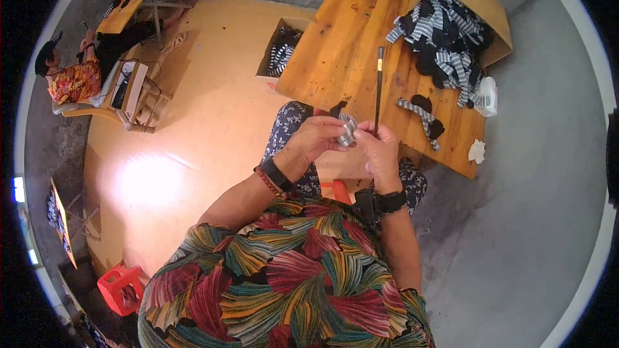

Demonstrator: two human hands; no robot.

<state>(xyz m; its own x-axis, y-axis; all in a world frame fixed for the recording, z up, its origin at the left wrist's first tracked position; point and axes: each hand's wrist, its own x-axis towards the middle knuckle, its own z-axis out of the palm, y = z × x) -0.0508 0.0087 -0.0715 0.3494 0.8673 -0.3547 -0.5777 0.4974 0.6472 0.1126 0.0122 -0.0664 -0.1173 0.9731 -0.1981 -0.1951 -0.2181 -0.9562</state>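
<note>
A small grey-and-white striped cloth piece [348,134] is pinched in the fingers of my left hand [314,140], over my lap by the table's near edge. My right hand [380,153] meets it from the other side, its fingertips against the cloth. Closed in that same right hand is a thin dark stick [378,90] with a pale band near its top, standing up over the tabletop. A black tuft [337,109] shows just behind the cloth; whether it is joined to it I cannot tell.
On the wooden table [342,32], a tipped cardboard box [500,19] spills striped and black cloth pieces. A loose striped piece [422,115] and a white container [487,96] lie nearer. Another open box [264,67] stands left. A seated person [77,80] works far left; a red stool [120,290] is lower left.
</note>
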